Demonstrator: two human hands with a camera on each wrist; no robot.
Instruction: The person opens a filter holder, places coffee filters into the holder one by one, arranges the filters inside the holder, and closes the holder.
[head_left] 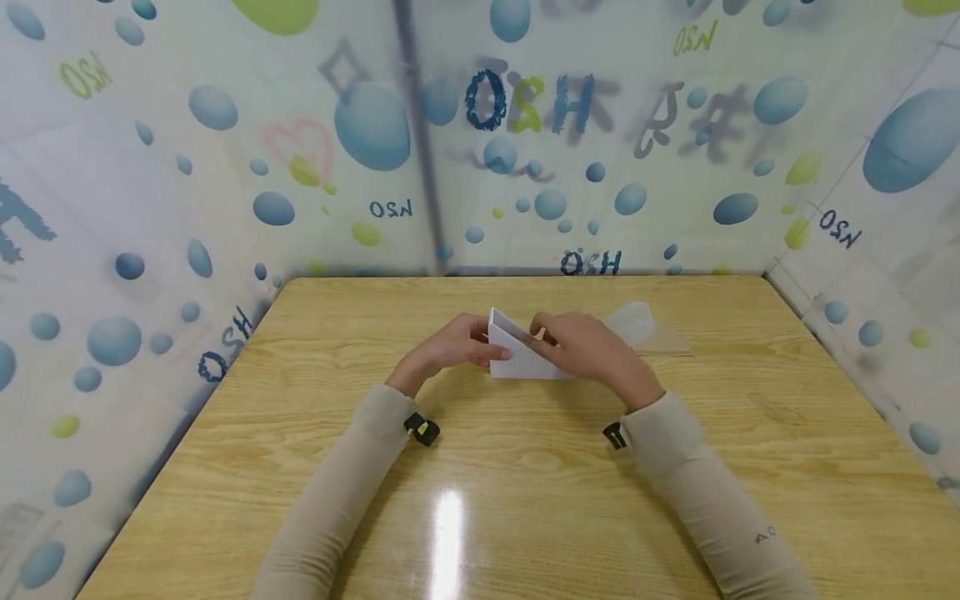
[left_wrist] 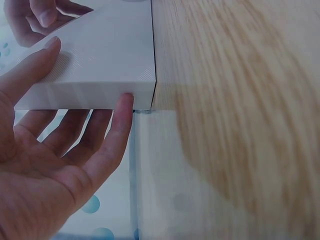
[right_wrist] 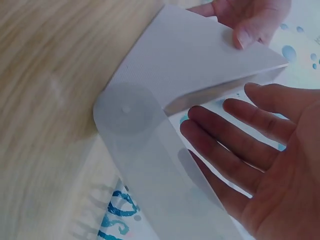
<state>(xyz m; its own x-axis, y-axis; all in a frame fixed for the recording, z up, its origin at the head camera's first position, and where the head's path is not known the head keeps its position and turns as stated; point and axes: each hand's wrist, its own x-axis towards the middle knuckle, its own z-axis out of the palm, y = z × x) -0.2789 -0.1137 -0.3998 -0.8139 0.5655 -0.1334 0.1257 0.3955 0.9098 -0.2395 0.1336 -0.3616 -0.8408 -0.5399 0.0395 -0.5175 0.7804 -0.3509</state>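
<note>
A white wedge-shaped holder [head_left: 517, 357] with a slanted opening along its top stands on the wooden table. My left hand [head_left: 459, 340] grips its upright end, thumb on the near face and fingertips against the narrow end wall, as the left wrist view shows on the holder [left_wrist: 112, 47]. My right hand [head_left: 581, 340] is at the slanted opening; in the right wrist view this hand [right_wrist: 270, 160] has its fingers loosely extended, pinching nothing. A translucent strip [right_wrist: 155, 165] with a rounded end overlaps the holder's low corner; whether they are joined I cannot tell.
A clear, rounded plastic piece [head_left: 632, 323] shows behind my right hand, over a flat brown sheet [head_left: 667, 342]. The wooden table [head_left: 525, 500] runs back to a curtain [head_left: 480, 167] printed with blue and green drops. Similar printed walls stand on both sides.
</note>
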